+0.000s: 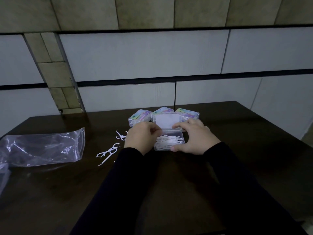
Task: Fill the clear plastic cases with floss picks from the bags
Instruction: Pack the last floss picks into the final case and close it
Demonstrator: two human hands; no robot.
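Black sleeves (169, 192) fill the bottom of my view, both forearms reaching out over the dark wooden table (237, 141). Just past them sits the open clear case (169, 141), its lid (166, 122) tipped up at the back and a heap of white floss picks (167, 141) lying inside. I see the right hand (194, 139) wrapped round the right end of the case, thumb on the near edge and fingers over the far rim beside the lid. My left hand (141, 138) is at the case's left end with fingers curled inward; whether it pinches a pick or just the case edge I cannot tell. Loose floss picks (110, 150) lie scattered on the table just left of that hand. Well apart to the left lies a crumpled clear plastic bag (42, 148). Behind the open case, three closed cases (139, 116) with colourful labels stand in a row near the table's far edge, against the tiled wall (144, 53).
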